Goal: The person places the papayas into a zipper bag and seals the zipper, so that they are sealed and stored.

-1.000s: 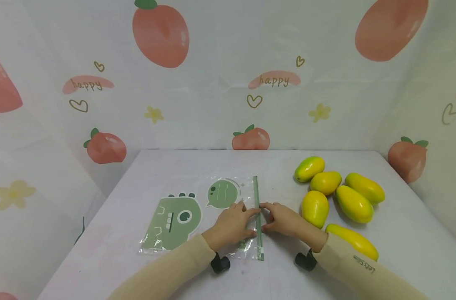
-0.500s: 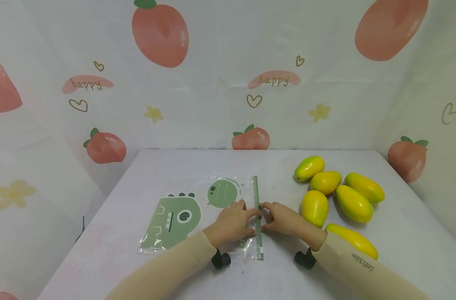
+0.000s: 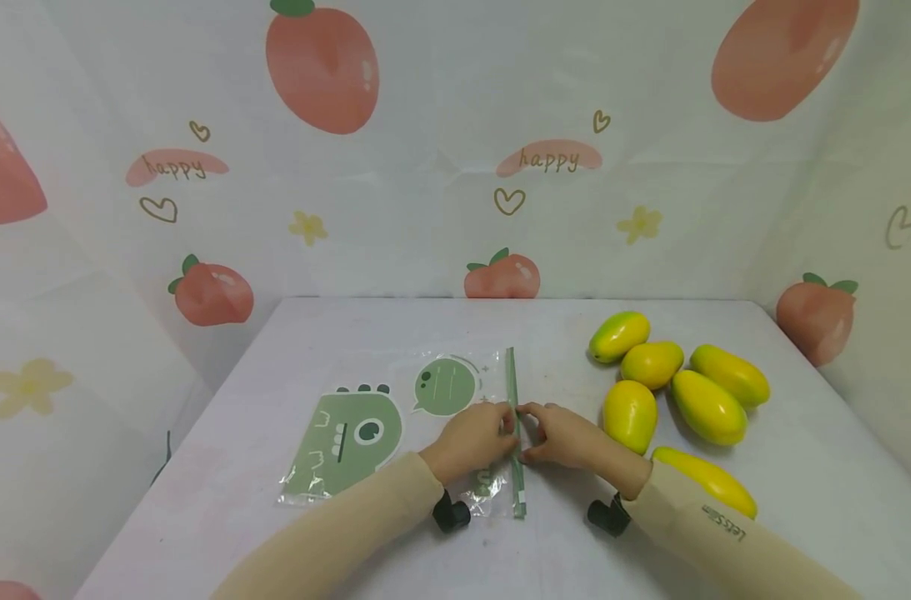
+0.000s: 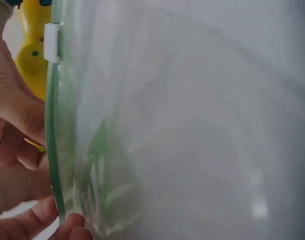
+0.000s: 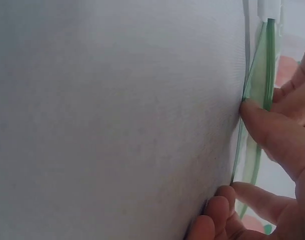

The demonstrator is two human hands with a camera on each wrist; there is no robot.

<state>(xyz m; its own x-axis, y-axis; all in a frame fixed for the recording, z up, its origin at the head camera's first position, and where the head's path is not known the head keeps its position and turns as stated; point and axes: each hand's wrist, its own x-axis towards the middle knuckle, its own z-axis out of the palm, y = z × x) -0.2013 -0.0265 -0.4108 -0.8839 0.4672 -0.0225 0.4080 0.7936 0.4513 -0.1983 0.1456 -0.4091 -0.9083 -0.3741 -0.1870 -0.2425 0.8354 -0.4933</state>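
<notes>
A clear zip bag [image 3: 350, 446] with green dinosaur print lies flat, its green-edged mouth [image 3: 512, 379] toward the right. My left hand [image 3: 470, 437], over the printed side, pinches that edge with curled fingers. From the other side my right hand [image 3: 563, 437] holds the same edge, thumb and forefinger tips spaced along it. Close up in the right wrist view, two green strips [image 5: 268, 65] stand slightly apart near the right thumb [image 5: 277, 135]. A white slider [image 4: 51, 42] sits at the mouth's near end. Left fingertips [image 4: 70, 222] show low in the left wrist view.
Several yellow-green mangoes [image 3: 629, 417] lie to the right of the bag, one long mango [image 3: 706, 482] close by the right forearm. The white-covered table [image 3: 395, 321] ends at a fruit-printed cloth backdrop [image 3: 395, 208]. Black wrist cameras [image 3: 609, 517] hang under both wrists.
My left hand has slid slightly right and its spread finger and thumb have curled in onto the green edge. The edge has risen a little. My right hand stays nearly still.
</notes>
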